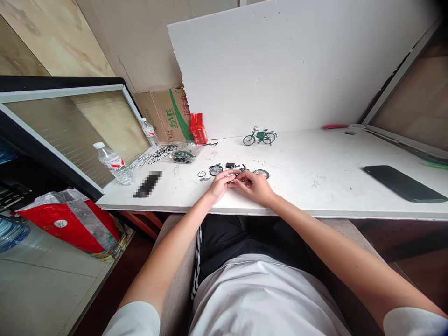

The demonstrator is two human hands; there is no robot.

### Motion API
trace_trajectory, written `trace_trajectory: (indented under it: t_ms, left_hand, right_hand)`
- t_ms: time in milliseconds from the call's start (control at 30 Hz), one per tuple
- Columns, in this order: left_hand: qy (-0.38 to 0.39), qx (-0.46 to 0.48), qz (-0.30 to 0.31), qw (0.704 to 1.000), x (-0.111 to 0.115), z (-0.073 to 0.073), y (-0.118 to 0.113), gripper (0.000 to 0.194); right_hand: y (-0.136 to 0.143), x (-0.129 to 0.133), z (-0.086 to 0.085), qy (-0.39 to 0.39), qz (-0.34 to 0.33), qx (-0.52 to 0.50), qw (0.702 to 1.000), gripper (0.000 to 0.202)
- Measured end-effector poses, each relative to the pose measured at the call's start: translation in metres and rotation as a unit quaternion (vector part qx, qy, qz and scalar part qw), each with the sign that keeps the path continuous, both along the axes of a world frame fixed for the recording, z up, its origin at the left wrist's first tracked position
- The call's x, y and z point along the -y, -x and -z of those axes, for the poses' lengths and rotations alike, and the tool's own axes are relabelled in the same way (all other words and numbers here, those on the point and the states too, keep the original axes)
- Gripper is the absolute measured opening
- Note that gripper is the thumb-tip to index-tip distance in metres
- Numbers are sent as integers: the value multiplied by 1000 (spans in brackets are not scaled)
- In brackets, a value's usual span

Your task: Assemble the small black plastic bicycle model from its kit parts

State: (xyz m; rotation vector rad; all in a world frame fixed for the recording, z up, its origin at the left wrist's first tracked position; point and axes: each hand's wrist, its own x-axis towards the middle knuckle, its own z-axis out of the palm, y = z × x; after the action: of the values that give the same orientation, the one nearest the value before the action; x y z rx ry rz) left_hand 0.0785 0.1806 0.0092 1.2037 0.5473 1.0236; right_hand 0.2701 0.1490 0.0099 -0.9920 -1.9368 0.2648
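My left hand point(221, 183) and my right hand point(255, 186) meet over the white table, fingers closed around a small dark part that is mostly hidden between them. Just behind my left fingers stands a small black wheel assembly point(216, 170). A spoked wheel point(261, 173) lies right beside my right hand. Beyond the fingertips is a small black piece point(231, 165), with other dark bits near it. To the left of my left hand lies a thin black ring point(201, 174). An assembled green model bicycle point(260, 136) stands farther back.
Black part frames point(161, 153) and a plastic bag of green parts point(184, 155) lie back left. Nearby are water bottles point(115, 164), a red box point(199, 129) and a cardboard carton point(168, 114). A black phone-like slab point(404, 183) lies right; a white board point(280, 65) stands behind.
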Motion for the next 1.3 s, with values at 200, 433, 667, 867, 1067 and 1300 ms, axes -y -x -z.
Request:
trace_trajectory:
  t_ms: [200, 433, 667, 867, 1067, 1300]
  left_hand:
    - [1, -6, -2, 1000, 0, 0, 0, 35]
    - [3, -14, -11, 1000, 1, -1, -1, 33]
    - [4, -15, -12, 1000, 0, 0, -1, 33]
    - [6, -14, -14, 1000, 1, -1, -1, 32]
    - [3, -15, -13, 1000, 1, -2, -1, 32]
    - [7, -17, -14, 1000, 2, -2, -1, 32]
  right_hand:
    - [0, 0, 0, 2, 0, 5, 1000, 24]
    - [0, -1, 1, 1, 0, 16, 1000, 23]
    - [1, 0, 0, 7, 3, 24, 1000, 22]
    - [1, 1, -2, 8, 3, 25, 1000, 20]
    - [0, 0, -1, 12, 4, 26, 1000, 23]
    - [0, 1, -1, 12, 5, 28, 1000, 25]
